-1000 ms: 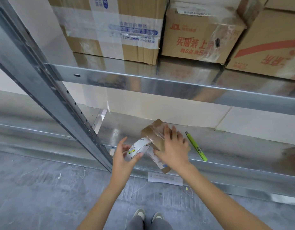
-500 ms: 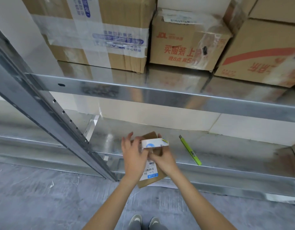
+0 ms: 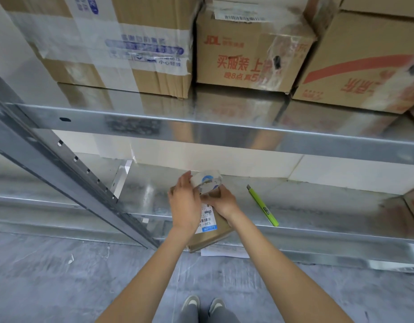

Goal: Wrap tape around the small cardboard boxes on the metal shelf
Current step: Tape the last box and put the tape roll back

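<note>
**Small box and tape roll at the lower shelf lip**

Nearest: two shoes [image 3: 202,305] on the grey floor [image 3: 50,276], and a white paper slip [image 3: 224,252] under the shelf edge. The small cardboard box [image 3: 211,234] overhangs the front lip of the metal shelf [image 3: 329,231], label up. Left hand [image 3: 186,206] lies over the box, grip curled on the tape roll [image 3: 207,181] at its far end. Right hand [image 3: 224,201] grips the box's right side. A green utility knife [image 3: 263,206] lies just right. A slanted steel upright [image 3: 68,169] stands left. Large cartons [image 3: 254,52] sit on the upper shelf, far.

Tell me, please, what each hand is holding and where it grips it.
The left hand holds the tape roll by its outer rim; the right hand grips the small cardboard box at its far end.
</note>
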Tool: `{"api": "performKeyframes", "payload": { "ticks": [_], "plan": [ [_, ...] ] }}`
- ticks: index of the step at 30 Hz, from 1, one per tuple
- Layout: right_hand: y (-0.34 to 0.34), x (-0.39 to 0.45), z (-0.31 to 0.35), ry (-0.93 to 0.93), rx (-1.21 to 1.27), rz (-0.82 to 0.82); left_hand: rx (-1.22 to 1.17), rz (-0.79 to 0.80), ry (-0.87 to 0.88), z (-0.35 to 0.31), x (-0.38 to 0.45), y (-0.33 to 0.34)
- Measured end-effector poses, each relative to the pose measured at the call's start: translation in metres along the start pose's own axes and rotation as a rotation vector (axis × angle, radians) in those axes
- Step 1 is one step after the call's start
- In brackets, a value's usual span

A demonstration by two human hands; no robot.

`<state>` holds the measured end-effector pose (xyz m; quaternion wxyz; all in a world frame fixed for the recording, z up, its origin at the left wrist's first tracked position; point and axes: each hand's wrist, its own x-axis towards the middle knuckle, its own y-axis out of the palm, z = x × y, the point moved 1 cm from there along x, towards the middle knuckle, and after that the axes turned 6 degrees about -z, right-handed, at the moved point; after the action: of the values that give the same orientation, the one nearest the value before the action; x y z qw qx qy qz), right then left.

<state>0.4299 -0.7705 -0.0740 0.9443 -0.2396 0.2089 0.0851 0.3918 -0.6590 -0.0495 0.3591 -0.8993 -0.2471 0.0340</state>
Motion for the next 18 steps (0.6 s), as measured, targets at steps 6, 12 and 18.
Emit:
{"api": "performKeyframes", "payload": {
  "ticks": [6,12,18],
  "plan": [
    [0.004,-0.003,-0.001,-0.089,0.004,-0.031,0.03,-0.062,0.106,0.041,-0.013,-0.049],
    [0.016,-0.011,-0.009,-0.386,-0.497,-0.119,-0.106,-0.16,0.009,0.047,-0.017,-0.042],
    [0.018,-0.008,-0.012,-0.382,-0.776,-0.084,-0.401,-0.204,-0.47,0.048,-0.023,-0.019]
  ]
}}
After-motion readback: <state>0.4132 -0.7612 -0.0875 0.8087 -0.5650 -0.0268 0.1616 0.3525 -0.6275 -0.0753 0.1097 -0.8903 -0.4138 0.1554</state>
